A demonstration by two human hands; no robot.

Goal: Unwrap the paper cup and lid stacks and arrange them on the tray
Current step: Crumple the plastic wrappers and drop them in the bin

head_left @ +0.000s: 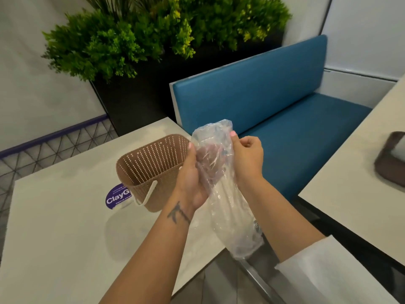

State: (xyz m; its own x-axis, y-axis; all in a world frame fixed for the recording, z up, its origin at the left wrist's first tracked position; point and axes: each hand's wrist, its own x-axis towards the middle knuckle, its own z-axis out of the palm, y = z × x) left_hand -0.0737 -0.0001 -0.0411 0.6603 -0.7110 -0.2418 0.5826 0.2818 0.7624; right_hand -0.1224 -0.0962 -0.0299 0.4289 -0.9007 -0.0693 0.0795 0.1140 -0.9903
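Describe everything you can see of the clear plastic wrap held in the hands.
The clear plastic wrap is a thin, crinkled, see-through sleeve, long and tube-shaped, tilted with its loose top end up. Something pale shows dimly inside; what it is cannot be told. The left hand grips its side and the right hand pinches its upper edge, above the white table's edge.

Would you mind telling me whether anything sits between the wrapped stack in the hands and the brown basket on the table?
Nothing visible does. The wrapped stack, held by the left hand and right hand, hangs just right of the brown basket, whose top is open. Only the clear plastic wrap itself still covers the stack.
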